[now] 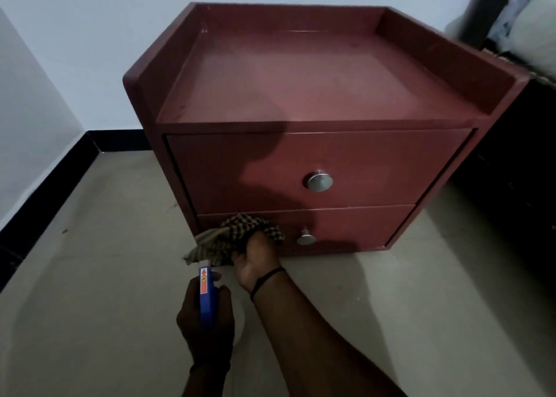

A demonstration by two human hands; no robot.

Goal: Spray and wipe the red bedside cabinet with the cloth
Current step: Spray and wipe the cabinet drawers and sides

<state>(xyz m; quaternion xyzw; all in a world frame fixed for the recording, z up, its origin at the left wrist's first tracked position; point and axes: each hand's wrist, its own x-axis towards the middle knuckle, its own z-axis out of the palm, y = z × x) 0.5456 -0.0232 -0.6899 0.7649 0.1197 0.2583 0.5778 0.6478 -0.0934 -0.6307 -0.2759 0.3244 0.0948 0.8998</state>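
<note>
The red bedside cabinet (316, 95) stands on the floor against the wall, with a rimmed top and two drawers, each with a round metal knob. My right hand (255, 261) grips a checked brown cloth (234, 237) and holds it against the left part of the lower drawer front, just left of the lower knob (306, 239). My left hand (206, 315) holds a spray bottle with a blue head (206, 291) upright, low in front of the cabinet, its nozzle end close under the cloth.
A beige tiled floor (105, 276) spreads in front. A black skirting board (45, 204) runs along the white walls at the left. A dark piece of furniture (517, 171) with bundled bedding on top stands right beside the cabinet.
</note>
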